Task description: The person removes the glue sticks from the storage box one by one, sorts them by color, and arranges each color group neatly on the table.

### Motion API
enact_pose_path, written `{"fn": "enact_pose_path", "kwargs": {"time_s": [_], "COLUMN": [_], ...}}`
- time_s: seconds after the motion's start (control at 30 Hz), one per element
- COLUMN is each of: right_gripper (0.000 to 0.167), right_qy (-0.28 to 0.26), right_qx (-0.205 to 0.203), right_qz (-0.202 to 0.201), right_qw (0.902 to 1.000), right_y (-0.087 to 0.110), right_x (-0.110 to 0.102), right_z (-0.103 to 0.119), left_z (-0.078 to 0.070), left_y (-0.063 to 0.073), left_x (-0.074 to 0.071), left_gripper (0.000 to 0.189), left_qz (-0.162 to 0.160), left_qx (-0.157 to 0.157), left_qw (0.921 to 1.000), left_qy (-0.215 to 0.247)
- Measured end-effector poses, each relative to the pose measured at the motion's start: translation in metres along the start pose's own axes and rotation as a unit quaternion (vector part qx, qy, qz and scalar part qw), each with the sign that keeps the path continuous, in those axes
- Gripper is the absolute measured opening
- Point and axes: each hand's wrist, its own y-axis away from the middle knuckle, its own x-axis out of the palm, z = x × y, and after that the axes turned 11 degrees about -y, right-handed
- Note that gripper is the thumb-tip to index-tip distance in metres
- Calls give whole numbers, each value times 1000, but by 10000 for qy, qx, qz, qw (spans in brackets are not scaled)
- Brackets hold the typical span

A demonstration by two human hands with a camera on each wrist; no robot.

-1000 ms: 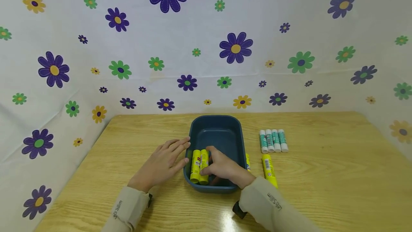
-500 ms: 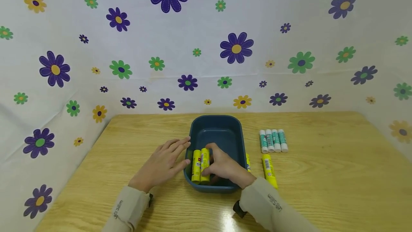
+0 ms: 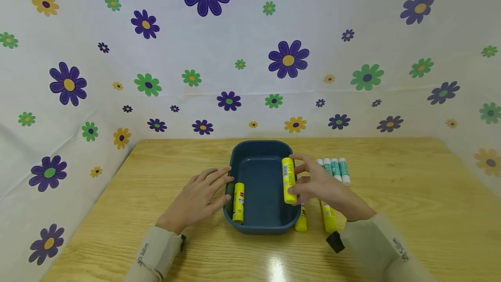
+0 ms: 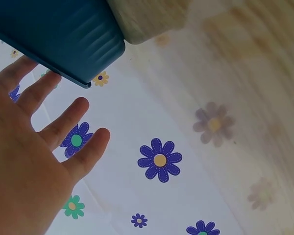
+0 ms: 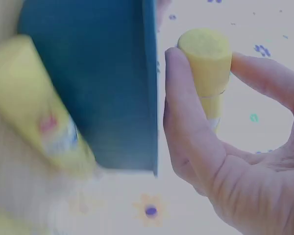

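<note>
My right hand (image 3: 318,182) pinches a yellow glue stick (image 3: 289,180) between thumb and fingers, over the right rim of a dark blue bin (image 3: 262,230). In the right wrist view that glue stick (image 5: 206,61) is level with the bin's upper edge. Another yellow glue stick (image 3: 238,203) lies inside the bin along its left wall. My left hand (image 3: 197,199) is spread with straight fingers at the bin's left rim. The left wrist view shows its fingertips (image 4: 51,78) right at the edge of the bin (image 4: 63,34).
Right of the bin, two yellow glue sticks lie on the wooden table (image 3: 391,212): one (image 3: 301,221) against its wall, another (image 3: 328,216) under my right forearm. Several white-and-teal glue sticks (image 3: 343,171) lie in a row behind. A flower-printed cloth (image 3: 242,34) hangs behind the table.
My right hand has lifted a yellow glue stick from beside the other one in the bin and carried it right, to the bin's right rim. My left hand stays in place.
</note>
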Motion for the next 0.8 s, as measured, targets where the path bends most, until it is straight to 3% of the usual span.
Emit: {"fn": "enact_pose_path", "kwargs": {"time_s": [0.17, 0.4, 0.8], "right_gripper": [93, 94, 93], "right_qy": [310, 648, 986], "right_qx": [-203, -90, 287], "right_qz": [-163, -431, -609], "right_qw": [9992, 9969, 9928], "right_y": [17, 37, 58], "right_x": [-36, -76, -104], "right_z": [1, -6, -24], "left_z": [0, 1, 6], "left_y": [0, 1, 2], "left_x": [0, -1, -4], "left_gripper": [45, 44, 44], "left_qz": [-33, -27, -40], "left_qx": [4, -32, -91], "left_qw": [10000, 10000, 9999], "left_qy": [14, -48, -53]}}
